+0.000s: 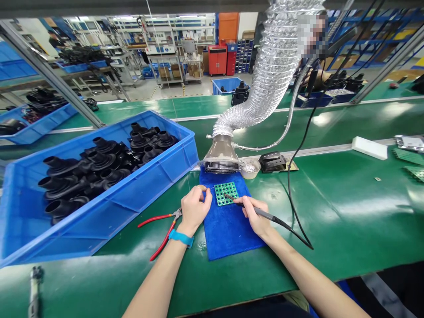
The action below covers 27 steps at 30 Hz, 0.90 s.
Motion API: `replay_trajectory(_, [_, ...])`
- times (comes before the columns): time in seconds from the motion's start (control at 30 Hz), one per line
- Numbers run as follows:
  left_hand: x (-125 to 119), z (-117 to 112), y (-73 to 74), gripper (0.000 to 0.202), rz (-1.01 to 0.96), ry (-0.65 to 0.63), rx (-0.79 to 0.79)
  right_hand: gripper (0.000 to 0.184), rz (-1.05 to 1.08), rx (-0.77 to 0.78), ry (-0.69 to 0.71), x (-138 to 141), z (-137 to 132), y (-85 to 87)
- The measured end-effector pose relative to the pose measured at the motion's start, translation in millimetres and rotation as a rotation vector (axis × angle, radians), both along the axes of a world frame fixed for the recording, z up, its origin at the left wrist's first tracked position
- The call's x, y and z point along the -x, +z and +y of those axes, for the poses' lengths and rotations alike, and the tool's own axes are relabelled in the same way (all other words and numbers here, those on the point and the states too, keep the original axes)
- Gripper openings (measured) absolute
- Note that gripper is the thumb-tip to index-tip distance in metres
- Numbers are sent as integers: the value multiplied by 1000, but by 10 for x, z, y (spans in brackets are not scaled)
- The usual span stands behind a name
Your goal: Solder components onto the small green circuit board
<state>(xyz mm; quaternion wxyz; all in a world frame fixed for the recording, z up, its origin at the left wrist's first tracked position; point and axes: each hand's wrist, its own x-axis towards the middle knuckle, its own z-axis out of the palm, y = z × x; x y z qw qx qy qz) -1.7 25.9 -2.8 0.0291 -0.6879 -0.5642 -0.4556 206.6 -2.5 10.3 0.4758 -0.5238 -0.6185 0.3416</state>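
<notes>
A small green circuit board (pixel 226 193) with a grid of square pads lies on a folded blue cloth (pixel 228 234). My right hand (pixel 255 216) grips a black-handled soldering iron (pixel 261 213) like a pen, its thin tip at the board's surface. My left hand (pixel 195 210) pinches a thin wire, probably solder (pixel 209 189), at the board's left edge. Its far end appears to reach the board. Red-handled side cutters (pixel 162 227) lie on the green bench just left of my left hand. A blue band (pixel 181 238) circles my left wrist.
A blue crate (pixel 109 207) of black rubber fittings stands to the left. A silver fume duct's hood (pixel 221 154) hangs just behind the cloth. Behind the cloth sit a small metal dish (pixel 250 168) and black iron stand (pixel 272 161). Green boards and a white block (pixel 369 148) lie right.
</notes>
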Motion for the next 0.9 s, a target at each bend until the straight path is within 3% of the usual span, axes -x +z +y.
replay_trajectory(0.23, [-34, -22, 103, 14, -164, -179, 102, 53, 59, -70, -128, -63, -54, -31])
replay_trajectory(0.33, [-58, -24, 102, 13, -174, -234, 135, 54, 53, -74, -118, -80, -74, -30])
replay_trajectory(0.9, [-109, -16, 41, 10, -88, -299, 147, 53, 19, -60, 1, -11, -70, 13])
